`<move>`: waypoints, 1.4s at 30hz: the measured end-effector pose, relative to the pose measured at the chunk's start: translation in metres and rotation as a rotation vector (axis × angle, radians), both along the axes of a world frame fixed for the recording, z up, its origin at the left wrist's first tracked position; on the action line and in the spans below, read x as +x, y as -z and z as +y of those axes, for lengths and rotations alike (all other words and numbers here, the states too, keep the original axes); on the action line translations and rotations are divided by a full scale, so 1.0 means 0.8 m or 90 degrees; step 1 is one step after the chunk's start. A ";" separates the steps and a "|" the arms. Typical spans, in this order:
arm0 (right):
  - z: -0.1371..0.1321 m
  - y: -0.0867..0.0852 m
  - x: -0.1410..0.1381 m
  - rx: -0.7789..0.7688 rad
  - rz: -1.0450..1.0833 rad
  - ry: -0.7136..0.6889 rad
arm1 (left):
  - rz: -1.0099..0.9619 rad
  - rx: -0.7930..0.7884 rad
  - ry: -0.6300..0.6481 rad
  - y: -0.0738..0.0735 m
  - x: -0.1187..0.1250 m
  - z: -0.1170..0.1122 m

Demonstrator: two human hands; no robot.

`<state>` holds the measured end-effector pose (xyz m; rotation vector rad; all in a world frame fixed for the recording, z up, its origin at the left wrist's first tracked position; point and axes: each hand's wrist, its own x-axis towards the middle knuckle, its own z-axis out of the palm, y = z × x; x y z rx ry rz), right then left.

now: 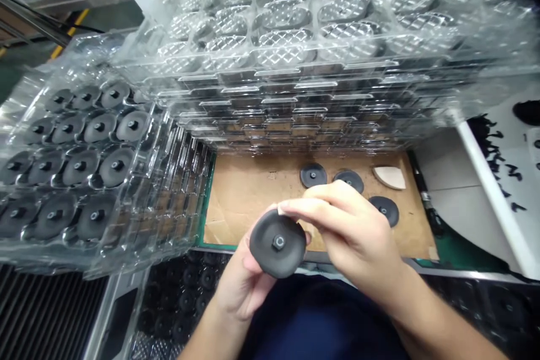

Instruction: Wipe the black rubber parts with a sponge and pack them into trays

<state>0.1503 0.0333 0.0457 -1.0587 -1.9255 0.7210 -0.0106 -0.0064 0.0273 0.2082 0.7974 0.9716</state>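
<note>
A black, rounded disc (270,250) with a small hex-shaped boss at its centre faces up in front of me. My left hand (247,284) grips it from the left and below, its fingers partly hidden behind the disc. My right hand (358,230) is closed at the disc's upper right edge, fingertips on the rim. A small pale spot shows at those fingertips; I cannot tell whether it is a nail or a scrap. Beyond my hands, a black disc (313,175), a second disc (348,181) and a third disc (383,211) lie on a cardboard sheet (240,185).
A white wedge-shaped pad (388,177) lies on the cardboard. Tall stacked clear plastic trays (291,90) stand behind it. At left, another tray stack (139,171) holds several black discs. A white bin edge (498,191) with small black pieces is at right.
</note>
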 end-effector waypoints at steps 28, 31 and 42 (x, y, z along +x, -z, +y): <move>-0.036 -0.033 0.029 -0.010 -0.129 -0.036 | 0.016 0.026 0.007 0.015 0.029 -0.028; -0.042 -0.032 0.024 0.055 -0.096 -0.013 | 0.005 0.040 0.016 0.009 0.033 -0.027; -0.100 -0.019 0.054 -0.176 0.147 -0.025 | -0.124 0.122 -0.011 -0.001 0.047 -0.023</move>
